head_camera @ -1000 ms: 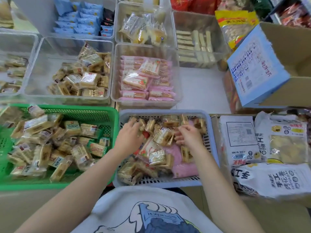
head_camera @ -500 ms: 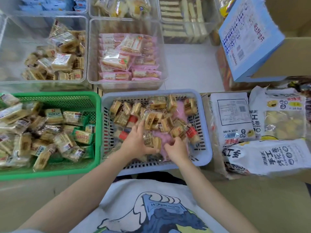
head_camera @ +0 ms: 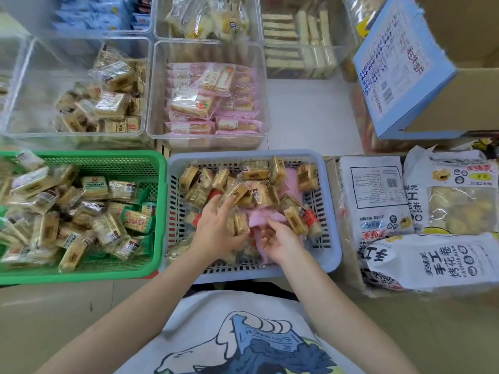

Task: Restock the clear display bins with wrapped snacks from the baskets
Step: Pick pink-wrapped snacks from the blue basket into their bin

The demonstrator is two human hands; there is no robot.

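A blue slatted basket (head_camera: 332, 238) in front of me holds several tan wrapped snacks (head_camera: 255, 171) and pink wrapped ones. My left hand (head_camera: 218, 225) lies flat on the pile with fingers spread. Beside it, my right hand (head_camera: 280, 238) pinches a pink wrapped snack (head_camera: 258, 220) between thumb and curled fingers. To the left, a green basket (head_camera: 161, 211) is full of similar tan snacks. Behind the baskets stand two clear bins: one (head_camera: 32, 76) with tan snacks, one (head_camera: 210, 51) with pink packets (head_camera: 194, 103).
More clear bins along the back hold blue packets (head_camera: 94, 14), pale cakes (head_camera: 205, 17) and wafer bars (head_camera: 299, 41). An open cardboard box (head_camera: 459, 103) with a blue flap stands at right. White printed snack bags (head_camera: 375, 198) lie right of the blue basket.
Both hands drew back from the far side of the blue basket to its near middle. The right hand has taken hold of a pink packet. The view dropped lower.
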